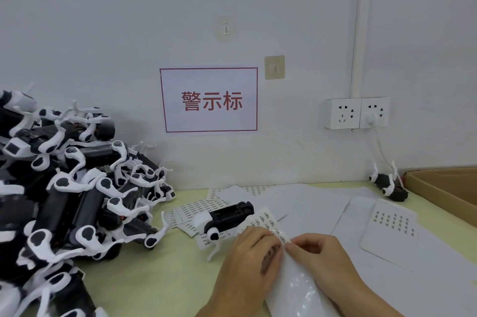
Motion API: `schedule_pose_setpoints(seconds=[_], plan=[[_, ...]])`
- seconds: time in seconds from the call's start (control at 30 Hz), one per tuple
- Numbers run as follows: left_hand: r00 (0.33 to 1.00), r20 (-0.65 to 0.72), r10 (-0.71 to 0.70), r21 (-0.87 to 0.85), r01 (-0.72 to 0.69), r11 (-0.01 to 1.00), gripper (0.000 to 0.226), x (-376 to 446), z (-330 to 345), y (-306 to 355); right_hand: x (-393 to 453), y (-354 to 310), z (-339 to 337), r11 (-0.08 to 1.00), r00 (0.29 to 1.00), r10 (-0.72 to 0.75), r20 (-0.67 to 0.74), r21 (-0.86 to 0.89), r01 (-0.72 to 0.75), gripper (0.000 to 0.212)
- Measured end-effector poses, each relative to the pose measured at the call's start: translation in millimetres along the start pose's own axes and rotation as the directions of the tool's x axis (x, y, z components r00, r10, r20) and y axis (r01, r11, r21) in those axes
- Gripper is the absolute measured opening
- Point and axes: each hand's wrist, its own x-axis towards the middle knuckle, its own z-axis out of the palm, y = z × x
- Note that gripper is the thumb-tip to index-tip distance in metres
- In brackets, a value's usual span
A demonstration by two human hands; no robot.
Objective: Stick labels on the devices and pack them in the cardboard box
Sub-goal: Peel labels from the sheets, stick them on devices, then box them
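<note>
1. While both hands are working at the near edge of the pale green desk (160,288), the left hand (249,262) is curling its fingers over a glossy white label sheet (294,288), holding it down.
2. The right hand (318,256) is pinching a small label at that sheet's top edge with thumb and forefinger.
3. One black-and-white plastic device (227,217) is lying on printed sheets just beyond the hands.
4. A big heap of similar black-and-white devices (67,187) is sitting at the left.
5. A brown cardboard box (446,187) is standing at the far right, with another device (388,185) just beside it.
</note>
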Motion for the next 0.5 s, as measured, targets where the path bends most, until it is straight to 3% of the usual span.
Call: schedule_pose_setpoints(seconds=[0.27, 0.5], plan=[[0.997, -0.001, -0.083, -0.071, 0.083, 0.994, 0.017, 0.1, -1.2, 0.8, 1.1, 4.4, 2.1, 1.0, 0.999, -0.014, 0.032, -0.025, 0.014, 0.009], [0.996, 0.044, -0.073, -0.071, 0.076, 0.995, 0.016, -1.1, 0.1, -2.0, -3.3, 5.8, 7.0, 0.985, 0.993, -0.112, 0.021, -0.126, 0.114, 0.023]])
